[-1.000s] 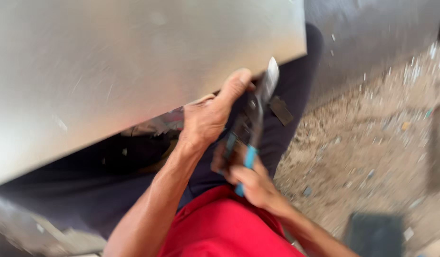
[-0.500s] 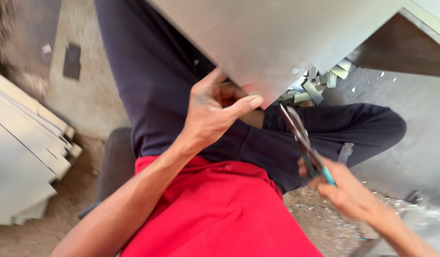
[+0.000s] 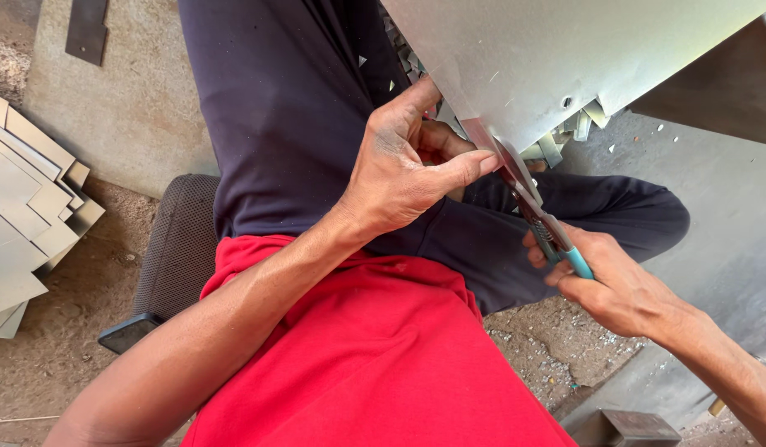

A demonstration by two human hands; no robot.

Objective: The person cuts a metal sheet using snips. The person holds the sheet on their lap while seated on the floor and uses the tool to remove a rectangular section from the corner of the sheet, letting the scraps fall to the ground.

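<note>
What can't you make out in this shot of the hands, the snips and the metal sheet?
- Head view: the tips of the snips slip under the metal sheet, so the blade ends are hidden.
- Most of the snips' handles are covered by the right hand; only a blue tip shows.
- The left hand grips the sheet's corner; its fingertips curl out of sight.
- The sheet runs off the top edge, so its full shape is unknown.
- The offcuts behind are too small to count.
</note>
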